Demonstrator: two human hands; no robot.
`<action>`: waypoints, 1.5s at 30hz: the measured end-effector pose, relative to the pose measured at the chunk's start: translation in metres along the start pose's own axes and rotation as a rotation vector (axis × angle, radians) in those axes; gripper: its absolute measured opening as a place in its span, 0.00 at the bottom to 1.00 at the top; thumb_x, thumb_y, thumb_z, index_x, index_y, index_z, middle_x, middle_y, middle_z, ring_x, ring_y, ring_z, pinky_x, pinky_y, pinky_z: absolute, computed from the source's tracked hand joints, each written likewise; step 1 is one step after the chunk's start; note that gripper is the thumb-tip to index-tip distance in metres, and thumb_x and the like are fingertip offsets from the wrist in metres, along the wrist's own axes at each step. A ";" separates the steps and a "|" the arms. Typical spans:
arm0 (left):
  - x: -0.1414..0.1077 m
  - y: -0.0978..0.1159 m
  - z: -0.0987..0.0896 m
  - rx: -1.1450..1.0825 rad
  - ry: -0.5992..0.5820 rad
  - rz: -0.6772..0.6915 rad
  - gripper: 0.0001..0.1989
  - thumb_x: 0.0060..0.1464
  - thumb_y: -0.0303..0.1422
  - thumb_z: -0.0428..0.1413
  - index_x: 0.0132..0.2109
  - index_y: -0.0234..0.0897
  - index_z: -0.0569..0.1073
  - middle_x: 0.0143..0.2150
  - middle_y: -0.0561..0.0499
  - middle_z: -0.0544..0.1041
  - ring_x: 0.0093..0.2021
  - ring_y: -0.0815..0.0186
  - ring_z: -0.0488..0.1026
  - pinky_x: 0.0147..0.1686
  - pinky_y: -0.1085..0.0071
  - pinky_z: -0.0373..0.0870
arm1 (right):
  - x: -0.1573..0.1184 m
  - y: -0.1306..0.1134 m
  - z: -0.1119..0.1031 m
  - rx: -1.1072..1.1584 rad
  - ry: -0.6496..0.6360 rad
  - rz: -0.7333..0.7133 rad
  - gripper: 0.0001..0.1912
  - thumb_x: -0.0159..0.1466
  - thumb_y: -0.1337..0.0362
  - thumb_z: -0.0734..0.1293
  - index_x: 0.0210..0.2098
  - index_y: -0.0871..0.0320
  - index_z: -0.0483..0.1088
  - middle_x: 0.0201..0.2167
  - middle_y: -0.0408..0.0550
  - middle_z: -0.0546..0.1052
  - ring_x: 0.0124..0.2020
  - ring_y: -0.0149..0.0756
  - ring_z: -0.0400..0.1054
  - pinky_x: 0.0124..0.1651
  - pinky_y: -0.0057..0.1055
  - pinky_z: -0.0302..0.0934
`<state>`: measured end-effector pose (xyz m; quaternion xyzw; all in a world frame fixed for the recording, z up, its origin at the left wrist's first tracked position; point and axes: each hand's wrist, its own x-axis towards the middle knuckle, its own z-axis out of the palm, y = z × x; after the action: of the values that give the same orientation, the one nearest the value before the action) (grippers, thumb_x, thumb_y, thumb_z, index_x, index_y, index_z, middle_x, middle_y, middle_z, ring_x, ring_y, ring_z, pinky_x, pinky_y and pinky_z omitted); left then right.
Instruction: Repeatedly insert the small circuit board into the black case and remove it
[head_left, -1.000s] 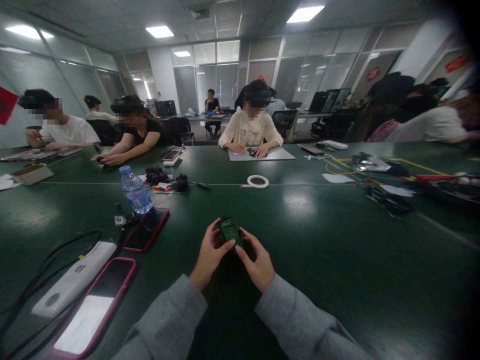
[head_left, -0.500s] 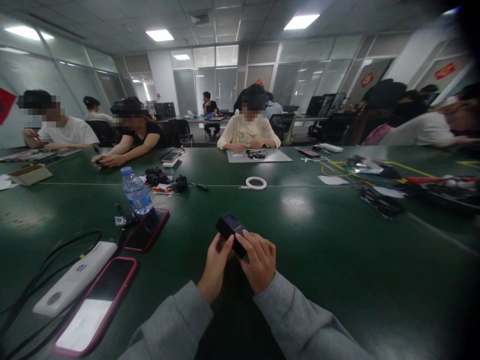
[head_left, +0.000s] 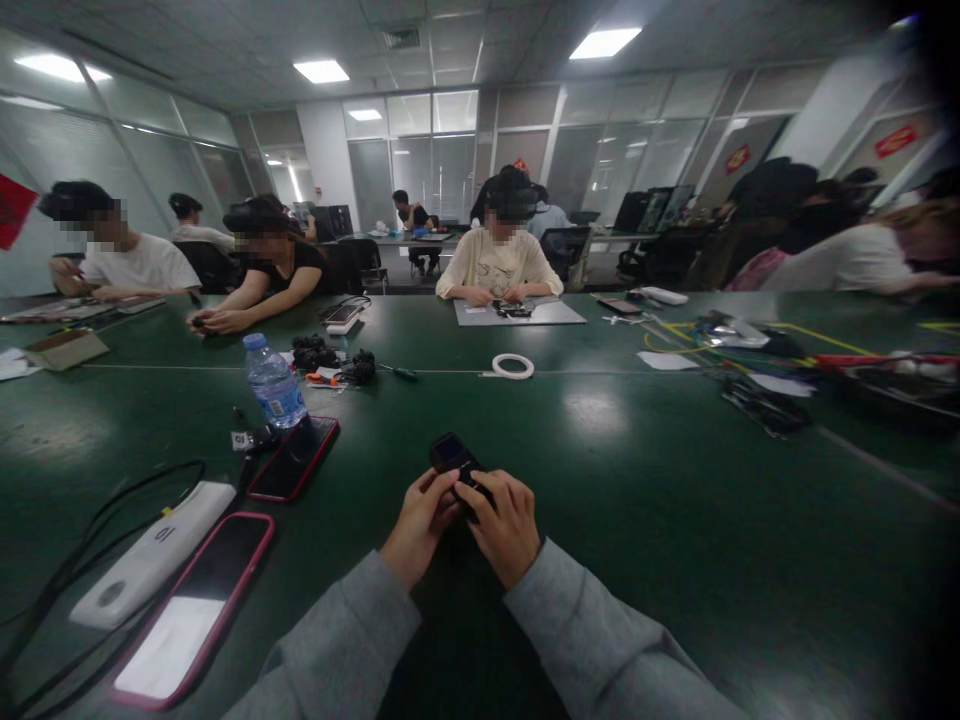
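A small black device (head_left: 451,452) with a dark screen is held between both hands at the middle of the green table (head_left: 637,560). My left hand (head_left: 421,525) grips its near left side, thumb on top. My right hand (head_left: 504,518) is closed round the right side, with fingers over the upper face. The device's near end is hidden by the fingers. To the left lie a red-edged phone (head_left: 295,458), a pink-cased phone (head_left: 196,610) and a white power bank (head_left: 154,555) with black cables.
A water bottle (head_left: 274,382) stands beyond the phones, near a bundle of black cables (head_left: 334,362). A white ring (head_left: 513,367) lies farther ahead. Cables and tools (head_left: 765,400) lie at right. A person (head_left: 499,265) sits opposite, others at left and right.
The device has tilted so that its screen faces up more. My left hand has shifted slightly left, and my right hand's fingers have moved left over the device.
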<state>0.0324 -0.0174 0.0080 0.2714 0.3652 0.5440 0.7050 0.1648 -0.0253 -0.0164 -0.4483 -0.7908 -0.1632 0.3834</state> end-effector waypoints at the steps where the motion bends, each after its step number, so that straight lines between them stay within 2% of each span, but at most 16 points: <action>1: 0.002 0.000 -0.003 0.016 0.021 0.011 0.17 0.46 0.37 0.60 0.43 0.34 0.71 0.42 0.45 0.75 0.37 0.68 0.73 0.39 0.71 0.68 | 0.001 -0.001 0.000 0.039 -0.027 0.018 0.18 0.58 0.73 0.63 0.46 0.50 0.66 0.45 0.48 0.68 0.49 0.43 0.58 0.49 0.41 0.51; 3: 0.005 0.001 -0.007 0.057 0.020 0.051 0.19 0.45 0.36 0.61 0.45 0.35 0.70 0.42 0.46 0.74 0.38 0.68 0.73 0.38 0.72 0.68 | 0.002 -0.002 -0.001 0.137 -0.083 0.030 0.19 0.56 0.69 0.66 0.47 0.51 0.65 0.46 0.49 0.65 0.51 0.45 0.56 0.51 0.43 0.51; 6: 0.007 0.010 -0.011 0.145 0.002 0.128 0.22 0.45 0.35 0.61 0.49 0.36 0.68 0.47 0.44 0.73 0.42 0.65 0.73 0.42 0.69 0.67 | 0.004 -0.002 -0.006 0.331 -0.117 0.058 0.28 0.55 0.60 0.68 0.53 0.53 0.59 0.52 0.52 0.60 0.54 0.48 0.53 0.54 0.46 0.51; 8: 0.007 0.017 -0.012 0.225 -0.020 0.157 0.25 0.44 0.34 0.61 0.50 0.35 0.67 0.50 0.42 0.71 0.44 0.61 0.72 0.43 0.67 0.67 | 0.004 0.001 -0.007 0.510 -0.090 0.186 0.30 0.57 0.56 0.67 0.55 0.55 0.55 0.53 0.55 0.58 0.54 0.47 0.54 0.54 0.45 0.53; 10: 0.005 0.024 -0.012 0.293 -0.062 0.161 0.26 0.44 0.33 0.61 0.51 0.34 0.67 0.52 0.41 0.70 0.46 0.59 0.71 0.45 0.65 0.67 | 0.005 0.007 -0.004 0.743 -0.085 0.404 0.27 0.60 0.55 0.63 0.55 0.57 0.53 0.48 0.55 0.62 0.50 0.43 0.60 0.51 0.42 0.57; 13: 0.002 0.029 -0.011 0.373 -0.107 0.136 0.27 0.43 0.32 0.62 0.52 0.34 0.67 0.53 0.40 0.69 0.48 0.58 0.70 0.49 0.62 0.65 | 0.005 0.020 0.002 1.067 -0.222 0.661 0.21 0.62 0.51 0.61 0.49 0.58 0.59 0.38 0.50 0.68 0.40 0.38 0.66 0.44 0.38 0.62; 16: 0.001 0.030 -0.010 0.416 -0.117 0.114 0.28 0.43 0.33 0.62 0.52 0.34 0.66 0.54 0.39 0.69 0.49 0.57 0.70 0.51 0.59 0.63 | 0.005 0.031 0.005 1.249 -0.351 0.759 0.22 0.59 0.50 0.65 0.45 0.58 0.63 0.38 0.50 0.69 0.41 0.39 0.66 0.44 0.37 0.62; 20: 0.002 0.030 -0.010 0.427 -0.118 0.122 0.28 0.40 0.33 0.63 0.51 0.34 0.68 0.54 0.39 0.68 0.51 0.55 0.68 0.52 0.58 0.61 | 0.007 0.035 0.003 1.430 -0.388 0.869 0.26 0.53 0.53 0.70 0.45 0.58 0.62 0.37 0.49 0.70 0.40 0.39 0.67 0.41 0.36 0.63; 24: 0.003 0.030 -0.011 0.440 -0.151 0.114 0.27 0.41 0.33 0.63 0.51 0.34 0.68 0.53 0.39 0.69 0.51 0.54 0.68 0.52 0.57 0.61 | 0.008 0.033 0.001 1.535 -0.376 0.880 0.26 0.50 0.56 0.73 0.43 0.58 0.61 0.34 0.47 0.71 0.37 0.36 0.68 0.39 0.33 0.62; 29: 0.006 0.028 -0.013 0.492 -0.186 0.123 0.28 0.43 0.32 0.62 0.52 0.33 0.65 0.54 0.39 0.69 0.52 0.56 0.68 0.53 0.59 0.61 | 0.006 0.035 0.005 1.568 -0.349 0.868 0.25 0.50 0.58 0.73 0.43 0.57 0.61 0.36 0.47 0.70 0.38 0.36 0.67 0.41 0.33 0.62; 34: 0.010 0.027 -0.015 0.512 -0.223 0.146 0.27 0.45 0.34 0.61 0.52 0.32 0.65 0.50 0.40 0.72 0.50 0.57 0.69 0.52 0.60 0.62 | 0.005 0.035 0.007 1.579 -0.272 0.946 0.25 0.49 0.58 0.75 0.39 0.56 0.59 0.35 0.45 0.70 0.37 0.34 0.67 0.39 0.31 0.61; 38: 0.012 0.029 -0.017 0.549 -0.164 0.135 0.29 0.45 0.35 0.61 0.54 0.33 0.64 0.47 0.41 0.73 0.48 0.58 0.70 0.51 0.59 0.63 | 0.006 0.032 0.007 1.528 -0.200 0.967 0.24 0.48 0.58 0.75 0.35 0.56 0.59 0.32 0.42 0.68 0.35 0.33 0.65 0.39 0.29 0.60; 45: 0.012 0.029 -0.021 0.543 -0.152 0.116 0.33 0.41 0.34 0.64 0.54 0.34 0.64 0.47 0.40 0.73 0.47 0.58 0.71 0.50 0.60 0.64 | 0.008 0.031 0.007 1.492 -0.200 0.930 0.24 0.48 0.57 0.75 0.34 0.56 0.58 0.31 0.41 0.67 0.35 0.32 0.64 0.40 0.30 0.59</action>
<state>0.0007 0.0012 0.0160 0.5108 0.4276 0.4440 0.5993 0.1847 0.0003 -0.0182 -0.3697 -0.4586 0.6078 0.5325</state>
